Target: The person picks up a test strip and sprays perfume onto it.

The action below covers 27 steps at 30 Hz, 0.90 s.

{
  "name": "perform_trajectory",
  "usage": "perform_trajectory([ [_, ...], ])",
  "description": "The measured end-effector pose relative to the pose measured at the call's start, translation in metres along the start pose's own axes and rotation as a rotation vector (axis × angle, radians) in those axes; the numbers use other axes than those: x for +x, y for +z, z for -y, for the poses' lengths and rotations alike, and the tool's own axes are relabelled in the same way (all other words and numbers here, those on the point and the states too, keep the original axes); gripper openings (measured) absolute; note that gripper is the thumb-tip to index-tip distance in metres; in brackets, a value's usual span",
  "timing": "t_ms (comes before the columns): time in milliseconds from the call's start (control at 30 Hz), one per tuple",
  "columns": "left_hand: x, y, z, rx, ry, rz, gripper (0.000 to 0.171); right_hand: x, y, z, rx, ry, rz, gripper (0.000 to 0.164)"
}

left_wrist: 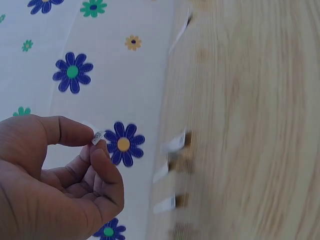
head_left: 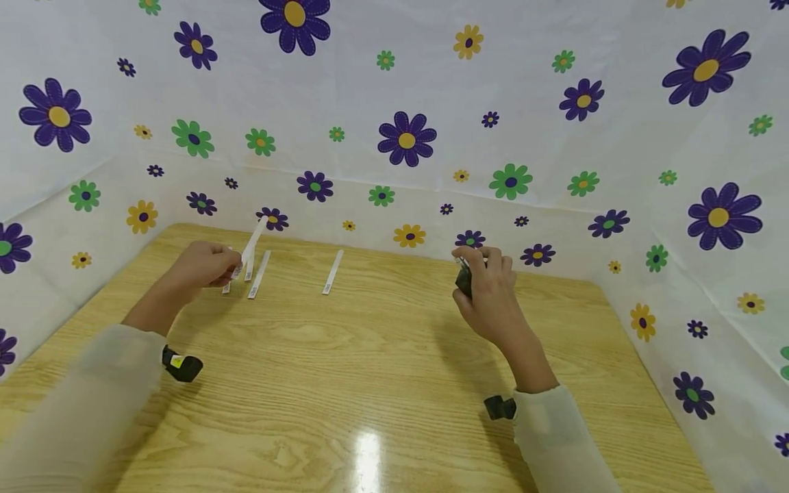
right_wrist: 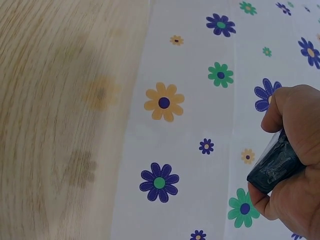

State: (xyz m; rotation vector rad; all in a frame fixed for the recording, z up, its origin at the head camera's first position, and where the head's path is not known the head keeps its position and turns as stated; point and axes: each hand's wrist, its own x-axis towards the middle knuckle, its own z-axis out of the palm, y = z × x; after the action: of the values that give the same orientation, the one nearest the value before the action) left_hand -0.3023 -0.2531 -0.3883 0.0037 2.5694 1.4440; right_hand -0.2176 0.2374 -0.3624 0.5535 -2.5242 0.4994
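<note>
My left hand (head_left: pixel 203 266) pinches a narrow white strip (head_left: pixel 255 238) by one end, between thumb and forefinger. The strip slants up and away from the fingers, and the left wrist view shows a small printed label (left_wrist: pixel 98 136) at its pinched end. More white strips lie near that hand, one (head_left: pixel 259 275) just to its right and another (head_left: pixel 333 272) farther right by itself. Over the right part of the table, my right hand (head_left: pixel 494 294) grips a small dark, shiny object (right_wrist: pixel 276 164); its kind I cannot tell, as the fingers cover much of it.
A wood-grain table (head_left: pixel 345 370) spreads below both hands. White cloth (head_left: pixel 357 89) with purple, green and yellow flowers rises behind the table and along both sides. Dark wrist cameras sit by the left cuff (head_left: pixel 117 349) and the right cuff (head_left: pixel 542 411).
</note>
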Motion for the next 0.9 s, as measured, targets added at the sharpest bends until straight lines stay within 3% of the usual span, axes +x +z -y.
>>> perform_trajectory([
  [367,-0.003,0.04,-0.028,-0.069,0.037,0.058,0.033,0.0,0.0,0.0,0.002,0.005,0.006,0.065],
  [667,-0.014,0.066,-0.05,-0.066,0.101,0.083,0.019,0.001,0.0,0.001,0.006,-0.003,-0.006,0.066],
  [900,-0.019,0.086,-0.065,-0.106,0.119,0.142,0.023,0.0,-0.001,0.001,0.009,-0.003,-0.014,0.065],
])
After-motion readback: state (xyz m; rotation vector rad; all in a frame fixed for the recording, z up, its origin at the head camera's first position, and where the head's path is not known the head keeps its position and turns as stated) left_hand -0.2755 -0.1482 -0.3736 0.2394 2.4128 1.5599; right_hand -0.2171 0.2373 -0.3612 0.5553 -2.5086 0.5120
